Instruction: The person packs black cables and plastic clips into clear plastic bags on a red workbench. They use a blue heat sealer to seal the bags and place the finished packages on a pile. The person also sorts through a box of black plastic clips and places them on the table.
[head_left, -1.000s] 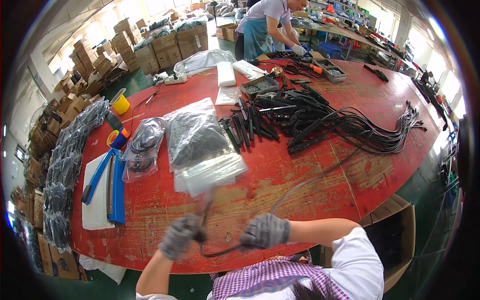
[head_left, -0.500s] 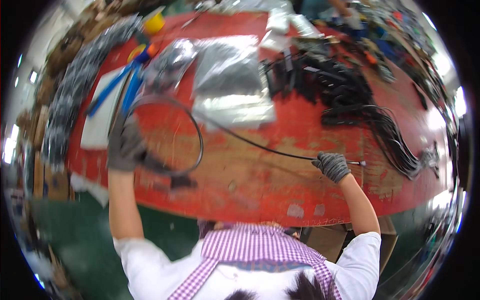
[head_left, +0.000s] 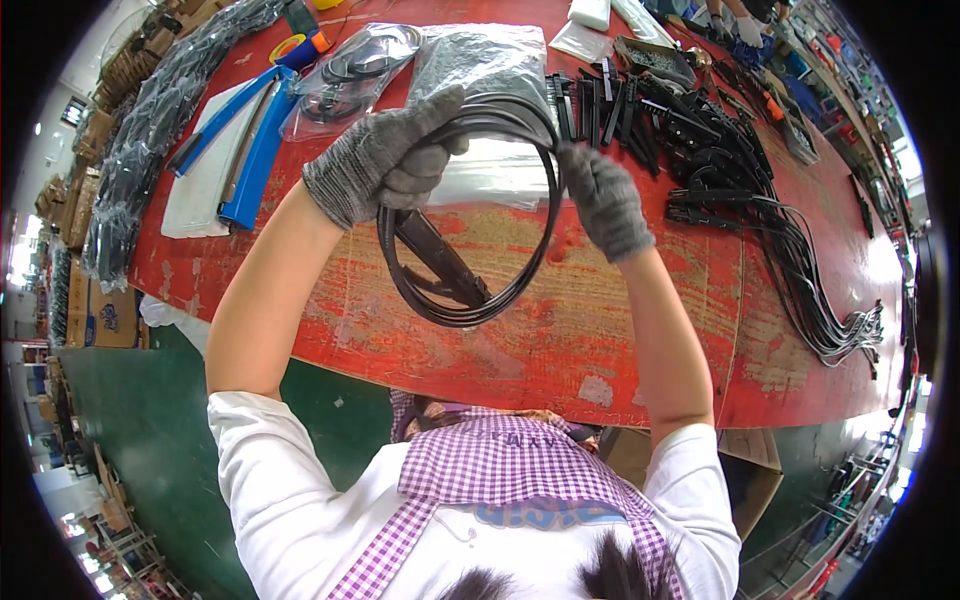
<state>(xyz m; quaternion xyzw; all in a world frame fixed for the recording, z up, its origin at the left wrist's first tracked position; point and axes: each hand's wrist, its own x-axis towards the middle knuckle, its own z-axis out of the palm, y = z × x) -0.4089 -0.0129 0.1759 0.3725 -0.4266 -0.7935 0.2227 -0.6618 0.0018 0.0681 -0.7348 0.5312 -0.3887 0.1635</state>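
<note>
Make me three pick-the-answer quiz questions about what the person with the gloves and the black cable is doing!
1. Where is the coiled black cable?
A. Held above the red table
B. On the floor
C. Inside a box

2. What colour are the gloves?
A. Yellow
B. Grey
C. Blue

3. How is the cable shaped?
A. Straight
B. Cut in pieces
C. Wound in a loop

Answers: 1 A, the left hand and right hand grip it over the tabletop. 2 B, both knit gloves are grey. 3 C, it forms a round coil.
</note>
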